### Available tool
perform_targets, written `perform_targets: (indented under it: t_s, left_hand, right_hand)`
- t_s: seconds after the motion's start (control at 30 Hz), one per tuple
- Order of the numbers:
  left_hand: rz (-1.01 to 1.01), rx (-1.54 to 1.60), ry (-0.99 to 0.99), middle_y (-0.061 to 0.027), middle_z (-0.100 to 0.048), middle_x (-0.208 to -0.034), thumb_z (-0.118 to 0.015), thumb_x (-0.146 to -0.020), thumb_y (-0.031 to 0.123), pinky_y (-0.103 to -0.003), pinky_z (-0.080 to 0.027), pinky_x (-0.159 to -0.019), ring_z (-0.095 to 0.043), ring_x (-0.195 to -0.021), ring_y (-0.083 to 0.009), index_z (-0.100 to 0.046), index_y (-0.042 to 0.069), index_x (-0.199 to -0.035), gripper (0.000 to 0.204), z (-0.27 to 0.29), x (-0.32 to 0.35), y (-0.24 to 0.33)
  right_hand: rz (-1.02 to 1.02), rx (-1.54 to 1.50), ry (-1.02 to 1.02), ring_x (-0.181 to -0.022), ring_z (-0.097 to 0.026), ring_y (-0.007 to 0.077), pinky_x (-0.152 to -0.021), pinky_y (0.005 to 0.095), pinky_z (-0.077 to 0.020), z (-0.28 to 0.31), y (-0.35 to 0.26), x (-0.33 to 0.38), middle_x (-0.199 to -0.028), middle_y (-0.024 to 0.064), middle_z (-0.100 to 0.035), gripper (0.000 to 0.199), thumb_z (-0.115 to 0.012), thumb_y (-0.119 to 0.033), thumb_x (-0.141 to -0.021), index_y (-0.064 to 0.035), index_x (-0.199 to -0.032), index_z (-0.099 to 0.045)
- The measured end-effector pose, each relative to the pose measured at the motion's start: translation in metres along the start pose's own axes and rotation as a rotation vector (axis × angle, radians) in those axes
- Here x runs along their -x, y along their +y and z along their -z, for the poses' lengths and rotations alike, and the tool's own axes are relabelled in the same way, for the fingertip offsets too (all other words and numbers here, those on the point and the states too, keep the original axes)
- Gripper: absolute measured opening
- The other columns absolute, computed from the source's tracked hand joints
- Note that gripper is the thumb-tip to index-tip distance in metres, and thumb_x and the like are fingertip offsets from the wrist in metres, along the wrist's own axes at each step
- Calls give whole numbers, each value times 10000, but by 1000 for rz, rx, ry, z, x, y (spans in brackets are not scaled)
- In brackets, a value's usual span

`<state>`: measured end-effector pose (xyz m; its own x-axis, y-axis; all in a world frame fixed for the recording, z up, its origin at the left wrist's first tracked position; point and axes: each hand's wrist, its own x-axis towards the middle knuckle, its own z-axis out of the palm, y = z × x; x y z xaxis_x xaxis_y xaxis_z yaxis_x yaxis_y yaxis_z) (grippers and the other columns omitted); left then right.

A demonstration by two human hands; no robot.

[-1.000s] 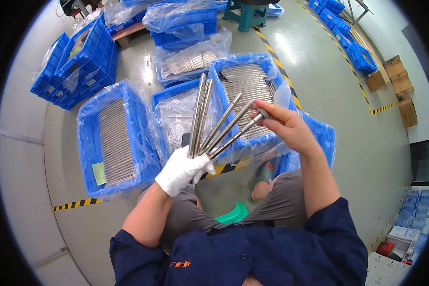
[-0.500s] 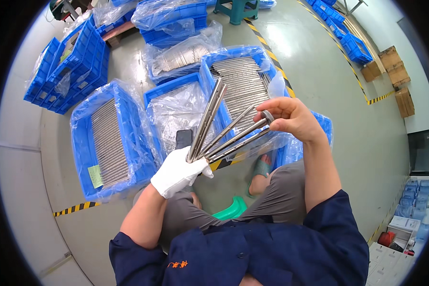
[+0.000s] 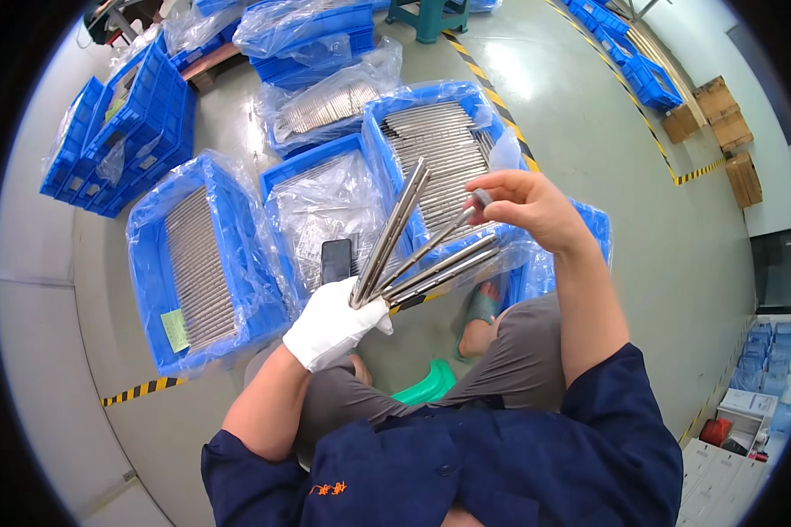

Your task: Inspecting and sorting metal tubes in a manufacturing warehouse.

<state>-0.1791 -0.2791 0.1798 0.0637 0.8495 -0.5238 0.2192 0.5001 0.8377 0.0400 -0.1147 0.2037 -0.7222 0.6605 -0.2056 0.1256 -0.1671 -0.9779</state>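
My left hand (image 3: 334, 327), in a white glove, is closed around the lower ends of several shiny metal rods (image 3: 390, 233), which fan out up and to the right. My bare right hand (image 3: 536, 212) pinches a small grey metal ring (image 3: 482, 199) between thumb and fingers. The ring is at the far end of one rod that slants out of the left hand; whether it sits around the tip or just touches it cannot be made out. Behind the hands stands a plastic-lined blue crate (image 3: 374, 123) with rows of similar rods (image 3: 431, 145).
Another blue crate (image 3: 149, 303) of rods, with a yellow-green note (image 3: 175, 330), stands at left. Between the crates a dark phone (image 3: 336, 261) lies on plastic film. Stacked blue crates (image 3: 154, 123) rise at far left. A green stool (image 3: 428, 384) shows below my legs.
My right hand has shifted slightly left and down with the ring, from one rod's end to a neighbouring rod's end. The rods in my left hand have spread differently.
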Motion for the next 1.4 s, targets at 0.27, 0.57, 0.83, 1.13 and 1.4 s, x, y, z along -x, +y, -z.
perform_targets:
  t_s: [0.27, 0.57, 0.83, 1.13, 1.4]
  left_hand:
    - [23, -17, -21, -47, -616, -657, -532, -754, 195, -248, -439, -623, -581, -641, -123, -559, 21, -759, 176, -2, 0, 2]
    - [-6, -32, -12, -43, -598, -627, -541, -784, 202, -256, -426, -586, -550, -606, -120, -529, 16, -759, 188, -5, -3, -4]
    - [-30, 280, -130, -22, -604, -726, -460, -869, 285, -192, -339, -455, -401, -504, -44, -412, 95, -1253, 431, 0, -6, -13]
    - [74, 281, -151, -33, -564, -598, -551, -807, 305, -212, -352, -412, -479, -471, -79, -589, 12, -818, 296, -2, -2, -2]
    - [98, 302, -292, -38, -540, -562, -539, -826, 326, -239, -380, -471, -488, -505, -103, -555, 36, -733, 305, -4, 0, -11]
  right_hand:
    - [-11, -62, -126, -823, -595, 151, -757, 257, -476, 2, 1, 2, -908, 105, -612, 324, -614, -27, -743, 4, -1057, -541]
    - [-97, 14, -43, -821, -596, 148, -733, 241, -475, -8, 0, 0, -894, 84, -606, 301, -602, 28, -731, -2, -1026, -548]
    - [-106, 50, -57, -786, -586, 119, -720, 230, -469, -3, 8, -2, -853, 72, -604, 271, -595, 10, -744, -11, -1009, -538]
    - [-66, -81, 85, -739, -587, 131, -705, 251, -473, 16, 5, -3, -817, 81, -609, 310, -618, -110, -755, -1, -1032, -531]
    - [19, -219, -202, -796, -601, 183, -755, 303, -487, 10, 15, -6, -902, 56, -582, 345, -657, -73, -707, 1, -1029, -555]
